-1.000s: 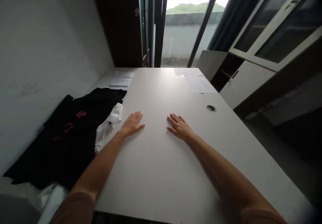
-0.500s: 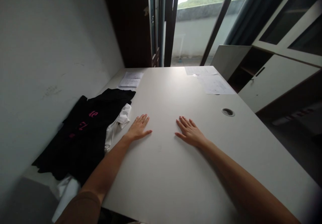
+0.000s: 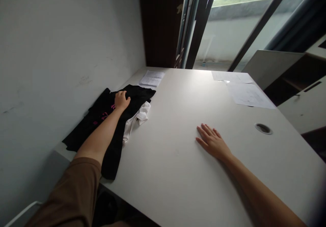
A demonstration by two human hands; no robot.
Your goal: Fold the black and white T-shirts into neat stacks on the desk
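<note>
On the left of the white table (image 3: 178, 172), a black T-shirt (image 3: 139, 92) with pink lettering lies spread out near the wall. My left hand (image 3: 122, 100) is on its upper part, fingers curled down into the cloth and closed on it; the fingertips are partly hidden. A crumpled white cloth (image 3: 144, 113) sticks out from under the right side of the black T-shirt. My right hand (image 3: 211, 141) lies flat on the tabletop, fingers stretched out, holding nothing.
Papers (image 3: 152, 78) lie at the far left of the table, beyond the T-shirt. More sheets (image 3: 252, 94) lie at the far right. A round cable hole (image 3: 264, 128) sits near the right edge. The wall (image 3: 76, 50) borders the left side.
My left hand has moved from the bare tabletop leftward onto the black T-shirt, and its fingers have curled. My right hand stays flat on the table. The view has turned to the left.
</note>
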